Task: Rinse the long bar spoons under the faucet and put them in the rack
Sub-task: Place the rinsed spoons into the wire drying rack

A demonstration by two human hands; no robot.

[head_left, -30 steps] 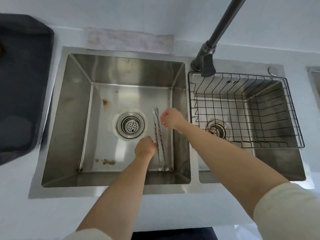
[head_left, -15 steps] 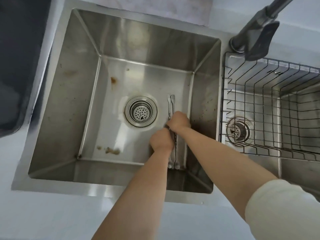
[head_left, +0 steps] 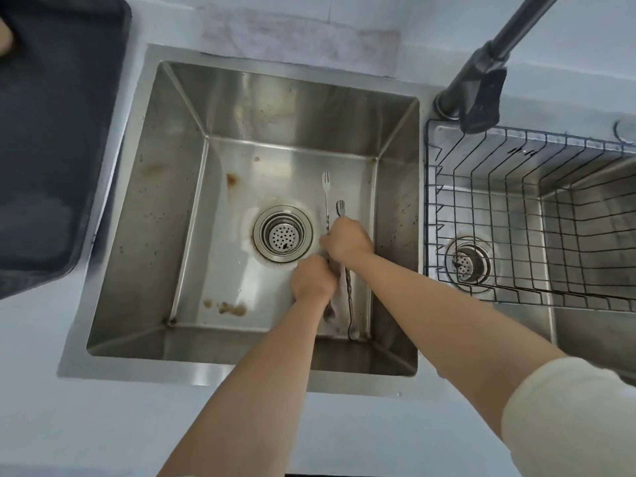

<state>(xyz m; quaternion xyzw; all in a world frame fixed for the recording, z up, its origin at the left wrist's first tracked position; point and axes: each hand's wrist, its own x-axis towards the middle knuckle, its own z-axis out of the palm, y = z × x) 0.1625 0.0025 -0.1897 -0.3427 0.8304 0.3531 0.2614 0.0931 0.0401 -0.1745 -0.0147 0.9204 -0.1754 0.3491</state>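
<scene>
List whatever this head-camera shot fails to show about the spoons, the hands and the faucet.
- Mid-shafts of both bar spoons: covered by the left hand and right hand, so each grip is unclear.
- Left spoon's bowl: hidden by the left forearm.
- Faucet: neck cut off by the top edge, spout unseen.
- Rack: right part cut off by the frame edge.

Both hands have closed on the spoons. The left hand (head_left: 311,280) now grips one spoon (head_left: 325,197), pushed ahead so its fork end sticks out farther beyond the grip. The right hand (head_left: 347,239) grips the other spoon (head_left: 349,297), its bowl trailing behind.
</scene>
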